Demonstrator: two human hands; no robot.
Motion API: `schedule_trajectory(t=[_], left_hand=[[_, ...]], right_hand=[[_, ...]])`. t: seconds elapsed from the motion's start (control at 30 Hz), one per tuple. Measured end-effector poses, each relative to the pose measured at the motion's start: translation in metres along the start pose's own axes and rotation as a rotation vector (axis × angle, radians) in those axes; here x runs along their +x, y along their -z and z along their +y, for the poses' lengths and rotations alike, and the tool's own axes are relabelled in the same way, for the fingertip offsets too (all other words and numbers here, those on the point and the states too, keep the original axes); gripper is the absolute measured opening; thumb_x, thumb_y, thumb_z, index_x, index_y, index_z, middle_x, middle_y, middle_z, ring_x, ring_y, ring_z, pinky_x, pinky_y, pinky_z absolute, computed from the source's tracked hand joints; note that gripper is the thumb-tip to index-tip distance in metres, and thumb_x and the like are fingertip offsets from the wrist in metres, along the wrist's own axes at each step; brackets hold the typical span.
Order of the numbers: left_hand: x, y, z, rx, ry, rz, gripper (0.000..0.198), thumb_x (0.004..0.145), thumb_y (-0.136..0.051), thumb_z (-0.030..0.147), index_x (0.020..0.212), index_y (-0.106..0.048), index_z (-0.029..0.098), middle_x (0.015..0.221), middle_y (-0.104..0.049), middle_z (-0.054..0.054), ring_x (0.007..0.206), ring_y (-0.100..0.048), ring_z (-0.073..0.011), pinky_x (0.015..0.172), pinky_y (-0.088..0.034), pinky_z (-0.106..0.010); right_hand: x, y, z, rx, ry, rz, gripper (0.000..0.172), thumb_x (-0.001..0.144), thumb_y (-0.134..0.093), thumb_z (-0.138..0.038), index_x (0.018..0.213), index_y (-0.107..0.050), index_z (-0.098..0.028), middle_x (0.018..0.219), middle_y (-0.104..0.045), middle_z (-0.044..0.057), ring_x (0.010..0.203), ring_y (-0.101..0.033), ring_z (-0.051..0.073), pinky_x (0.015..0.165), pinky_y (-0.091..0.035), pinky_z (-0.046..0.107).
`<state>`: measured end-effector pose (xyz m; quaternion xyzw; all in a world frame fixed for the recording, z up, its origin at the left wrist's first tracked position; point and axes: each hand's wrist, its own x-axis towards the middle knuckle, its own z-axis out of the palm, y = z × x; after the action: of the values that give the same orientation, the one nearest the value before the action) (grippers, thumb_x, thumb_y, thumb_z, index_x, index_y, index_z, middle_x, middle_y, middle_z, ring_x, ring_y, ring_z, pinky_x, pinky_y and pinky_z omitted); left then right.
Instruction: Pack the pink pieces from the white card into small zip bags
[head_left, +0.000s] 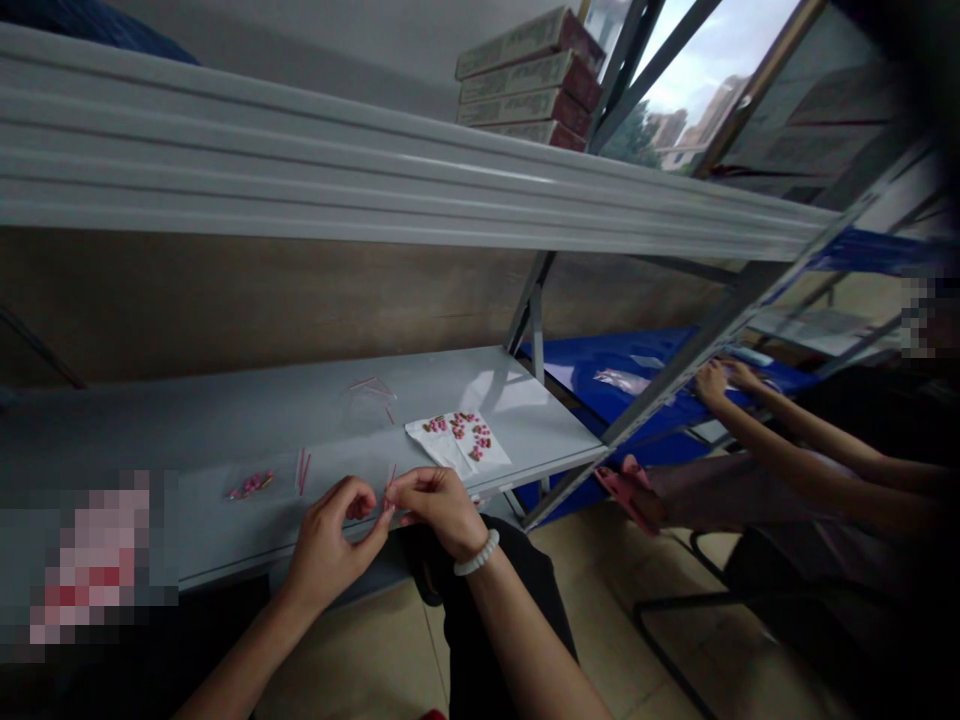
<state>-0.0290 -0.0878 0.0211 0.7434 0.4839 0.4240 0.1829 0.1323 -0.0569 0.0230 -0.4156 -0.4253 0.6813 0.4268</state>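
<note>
My right hand [441,508], wearing a pale beaded bracelet [478,554], is closed in a pinch around a thin red stick [394,472], whose end pokes up above the fingertips. Against it, the thumb of my left hand [328,538] meets the right fingertips, its other fingers curled; what it pinches is too small to make out. Just beyond the right hand, a white sheet [491,458] carries several small pink and green pieces [459,425]. Left of my hands, more pink pieces [255,485] lie on clear plastic, beside thin red sticks [303,472].
The grey shelf table [187,425] has further thin sticks [373,384] towards its back. A metal beam [375,170] crosses above, with stacked boxes [525,85]. At right, past a slanted post [675,370], another person's hands [716,380] work over a blue table [592,355].
</note>
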Motion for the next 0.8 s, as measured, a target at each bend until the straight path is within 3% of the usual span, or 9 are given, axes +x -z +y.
schedule_trajectory(t=[0.17, 0.47, 0.8], left_hand=[[0.003, 0.006, 0.004, -0.025, -0.003, -0.088, 0.009, 0.080, -0.059, 0.023, 0.076, -0.052, 0.019, 0.069, -0.053, 0.003, 0.066, -0.053, -0.0122, 0.063, -0.042, -0.023], [0.007, 0.021, 0.001, -0.168, 0.092, -0.311, 0.015, 0.087, -0.052, 0.028, 0.079, -0.061, 0.019, 0.073, -0.062, 0.001, 0.071, -0.058, -0.0137, 0.068, -0.043, -0.024], [0.003, 0.018, 0.005, -0.309, 0.143, -0.326, 0.027, 0.087, -0.044, 0.028, 0.062, -0.044, 0.019, 0.062, -0.048, 0.002, 0.061, -0.047, -0.0126, 0.058, -0.035, -0.024]], right_hand=[[-0.004, -0.006, -0.003, -0.059, 0.052, -0.027, 0.027, 0.058, -0.083, -0.036, 0.064, -0.069, -0.013, 0.055, -0.062, -0.002, 0.046, -0.047, 0.005, 0.043, -0.035, 0.017], [-0.003, 0.002, -0.001, -0.070, 0.012, -0.144, 0.034, 0.056, -0.084, -0.041, 0.066, -0.070, -0.012, 0.060, -0.064, 0.001, 0.051, -0.052, 0.007, 0.045, -0.040, 0.018], [-0.009, -0.004, -0.006, -0.032, -0.022, -0.340, 0.031, 0.064, -0.079, -0.038, 0.071, -0.063, -0.012, 0.065, -0.065, 0.000, 0.059, -0.060, 0.009, 0.051, -0.050, 0.019]])
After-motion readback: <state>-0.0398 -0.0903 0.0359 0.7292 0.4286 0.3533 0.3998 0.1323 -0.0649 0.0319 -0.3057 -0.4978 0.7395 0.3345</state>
